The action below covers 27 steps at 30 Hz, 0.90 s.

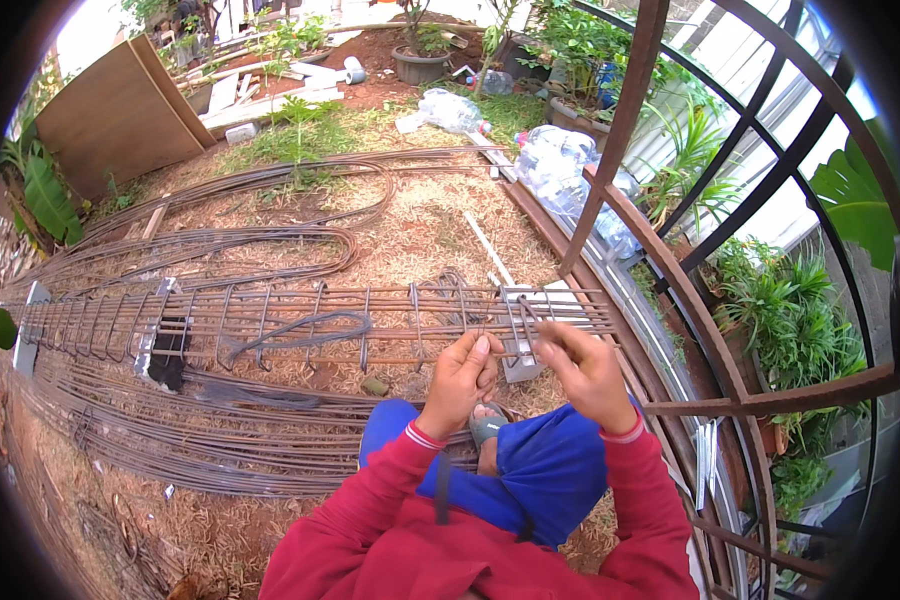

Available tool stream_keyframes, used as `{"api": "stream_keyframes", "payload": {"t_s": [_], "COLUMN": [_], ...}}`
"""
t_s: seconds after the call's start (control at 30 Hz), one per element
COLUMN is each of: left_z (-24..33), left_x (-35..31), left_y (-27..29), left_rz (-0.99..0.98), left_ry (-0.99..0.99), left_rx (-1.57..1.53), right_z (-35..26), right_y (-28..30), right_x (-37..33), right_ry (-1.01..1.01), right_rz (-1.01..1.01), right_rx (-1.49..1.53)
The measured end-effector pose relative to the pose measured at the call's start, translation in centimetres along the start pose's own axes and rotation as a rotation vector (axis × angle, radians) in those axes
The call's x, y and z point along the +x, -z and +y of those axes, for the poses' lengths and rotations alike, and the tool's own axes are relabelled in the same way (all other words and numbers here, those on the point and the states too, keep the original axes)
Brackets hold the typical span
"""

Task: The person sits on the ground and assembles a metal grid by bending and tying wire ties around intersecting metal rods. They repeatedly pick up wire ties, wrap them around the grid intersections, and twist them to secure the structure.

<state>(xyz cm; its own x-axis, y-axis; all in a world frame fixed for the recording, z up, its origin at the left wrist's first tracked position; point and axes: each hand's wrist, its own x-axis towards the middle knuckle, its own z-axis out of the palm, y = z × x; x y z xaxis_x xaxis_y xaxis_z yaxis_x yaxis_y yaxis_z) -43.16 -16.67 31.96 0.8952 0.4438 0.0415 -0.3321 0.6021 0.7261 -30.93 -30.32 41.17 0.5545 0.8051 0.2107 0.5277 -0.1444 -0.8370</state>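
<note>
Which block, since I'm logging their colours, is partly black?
The middle block: it has a large black area, while the left block and right block look pale.

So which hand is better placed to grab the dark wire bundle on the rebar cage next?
Probably your left hand: it's nearer the dark wire bundle. Your right hand is farther to the right. Whether the left hand already pinches something is unclear.
</note>
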Motion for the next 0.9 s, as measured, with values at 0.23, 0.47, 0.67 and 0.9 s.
{"api": "stream_keyframes", "payload": {"t_s": [0.23,0.47,0.67,0.9], "left_z": [0.3,3.9,9.4,9.9], "left_x": [-0.5,4.2,9.2,9.9], "left_y": [1.1,3.6,3.2,1.3], "left_rz": [-0.041,0.193,0.178,0.157], "left_ry": [0.116,-0.143,-0.358,-0.358], "left_rx": [0.100,0.467,0.549,0.500], "right_z": [0.5,2.1,2.3,2.3], "right_y": [-4.8,-6.4,-8.1,-7.6], "right_x": [9.6,10.0,9.3,9.6], "right_ry": [-0.150,-0.084,-0.107,-0.041], "right_rz": [-0.079,-0.129,-0.182,-0.141], "right_rx": [0.569,0.486,0.382,0.412]}}
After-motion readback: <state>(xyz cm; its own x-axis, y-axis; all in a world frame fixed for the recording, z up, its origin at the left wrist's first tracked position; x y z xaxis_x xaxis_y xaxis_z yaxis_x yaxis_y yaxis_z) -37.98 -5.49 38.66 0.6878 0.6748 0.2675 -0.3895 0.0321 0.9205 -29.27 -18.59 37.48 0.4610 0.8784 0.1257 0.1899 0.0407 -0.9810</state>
